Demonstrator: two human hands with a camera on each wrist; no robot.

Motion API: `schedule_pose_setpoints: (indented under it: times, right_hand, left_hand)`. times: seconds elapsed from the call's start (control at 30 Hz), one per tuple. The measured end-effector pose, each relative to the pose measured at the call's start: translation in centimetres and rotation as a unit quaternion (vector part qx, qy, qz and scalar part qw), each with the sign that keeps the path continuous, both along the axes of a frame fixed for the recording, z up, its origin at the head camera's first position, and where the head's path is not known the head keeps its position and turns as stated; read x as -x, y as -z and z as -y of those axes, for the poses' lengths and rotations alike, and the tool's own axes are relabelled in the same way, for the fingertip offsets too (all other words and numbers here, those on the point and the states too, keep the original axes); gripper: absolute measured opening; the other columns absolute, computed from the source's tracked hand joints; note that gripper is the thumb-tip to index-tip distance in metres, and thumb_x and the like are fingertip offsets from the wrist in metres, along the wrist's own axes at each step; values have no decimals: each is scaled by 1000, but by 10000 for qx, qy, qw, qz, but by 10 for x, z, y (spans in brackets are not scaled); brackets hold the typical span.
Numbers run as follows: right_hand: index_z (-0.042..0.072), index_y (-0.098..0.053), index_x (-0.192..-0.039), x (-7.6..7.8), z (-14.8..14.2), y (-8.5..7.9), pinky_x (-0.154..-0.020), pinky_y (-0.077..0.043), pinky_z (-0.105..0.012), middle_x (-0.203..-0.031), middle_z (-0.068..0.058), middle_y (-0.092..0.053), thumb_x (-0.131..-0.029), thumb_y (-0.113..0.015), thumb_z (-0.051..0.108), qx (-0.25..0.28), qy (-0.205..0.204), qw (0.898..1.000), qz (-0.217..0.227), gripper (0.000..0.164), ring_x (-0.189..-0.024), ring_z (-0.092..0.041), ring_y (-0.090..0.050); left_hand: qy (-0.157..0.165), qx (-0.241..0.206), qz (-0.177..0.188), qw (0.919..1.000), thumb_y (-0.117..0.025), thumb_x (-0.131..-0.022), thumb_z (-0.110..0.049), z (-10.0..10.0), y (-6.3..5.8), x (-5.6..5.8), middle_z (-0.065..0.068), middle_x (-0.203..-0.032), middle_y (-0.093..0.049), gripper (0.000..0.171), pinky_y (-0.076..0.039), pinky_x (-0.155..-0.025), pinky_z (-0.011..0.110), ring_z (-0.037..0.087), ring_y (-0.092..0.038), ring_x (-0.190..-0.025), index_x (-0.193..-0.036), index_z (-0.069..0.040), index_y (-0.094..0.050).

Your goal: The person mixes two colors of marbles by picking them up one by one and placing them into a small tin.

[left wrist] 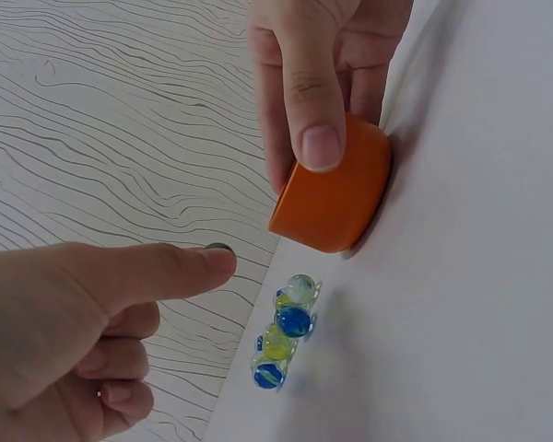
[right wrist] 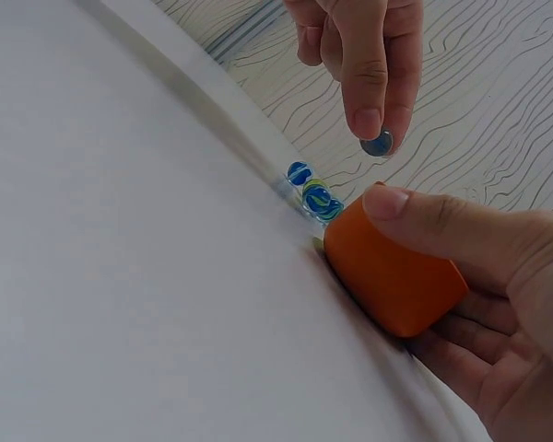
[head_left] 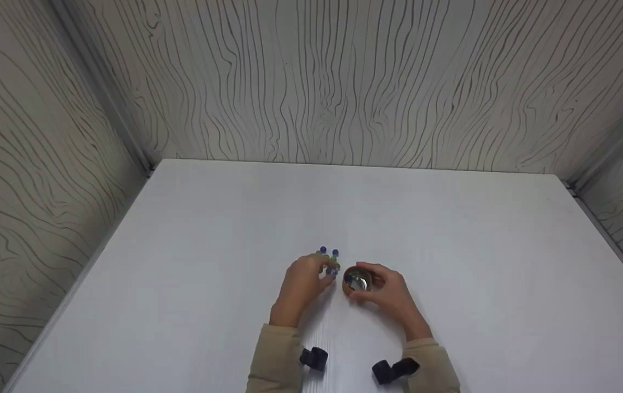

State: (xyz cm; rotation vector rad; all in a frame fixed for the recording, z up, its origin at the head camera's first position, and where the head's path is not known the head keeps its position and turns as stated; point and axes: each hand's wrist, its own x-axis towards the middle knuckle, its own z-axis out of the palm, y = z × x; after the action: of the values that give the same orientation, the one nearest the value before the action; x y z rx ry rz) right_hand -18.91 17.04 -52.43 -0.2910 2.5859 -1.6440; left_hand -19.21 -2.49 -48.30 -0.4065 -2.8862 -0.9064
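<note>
An orange cup [left wrist: 341,198] with a shiny inside stands tilted on the white table, and my right hand [head_left: 385,286] grips it by its sides. Something dark blue lies inside the cup in the head view. Between thumb and forefinger, my left hand [head_left: 303,281] pinches a single glass marble [right wrist: 377,143], held above the table close to the cup. Several loose marbles [left wrist: 293,320], clear with blue and yellow-green swirls, lie in a cluster on the table beside the cup. Part of that cluster is hidden behind my left fingers in the head view.
The white table [head_left: 207,218] spreads out around both hands. Wood-grain patterned panels [head_left: 311,82] stand along its back and sides. A black wrist mount [head_left: 315,358] sits on the left sleeve, another black mount [head_left: 393,371] on the right sleeve.
</note>
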Motion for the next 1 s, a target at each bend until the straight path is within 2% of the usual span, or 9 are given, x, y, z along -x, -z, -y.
schedule_pose_setpoints:
  times: [0.13,0.4,0.73,1.0]
  right_hand:
    - [-2,-58,-127,0,0,0,-103,-47,-39,-131,-24,-60,-72,-83,16,21,-3,10000,-28,63,-125,-38,-56]
    - [-2,-59,-127,0,-1,1,-101,-49,-39,-129,-23,-62,-72,-83,15,-12,-41,9999,-155,62,-122,-37,-58]
    - [-2,-60,-125,1,0,1,-101,-49,-39,-126,-21,-65,-71,-84,14,-8,38,9999,-123,60,-121,-37,-59]
    - [-2,-61,-124,1,-1,1,-100,-50,-42,-125,-22,-64,-72,-83,12,-37,-23,9998,-186,58,-120,-40,-59]
  left_hand:
    - [-16,5,123,9999,-74,-83,-14,-2,-1,0,4,-99,-74,17,-55,-78,29,18,-68,-88,-100,-13,-75]
    - [148,21,-14,9999,-74,-83,-14,-5,-1,-1,3,-97,-75,15,-55,-81,29,17,-69,-90,-97,-13,-74]
    - [285,119,-22,9995,-74,-83,-14,-10,-1,-1,4,-95,-75,16,-54,-75,27,17,-68,-86,-99,-13,-74]
    - [296,232,36,9993,-73,-83,-14,-15,-2,-3,2,-100,-75,17,-54,-76,26,15,-69,-87,-101,-15,-75]
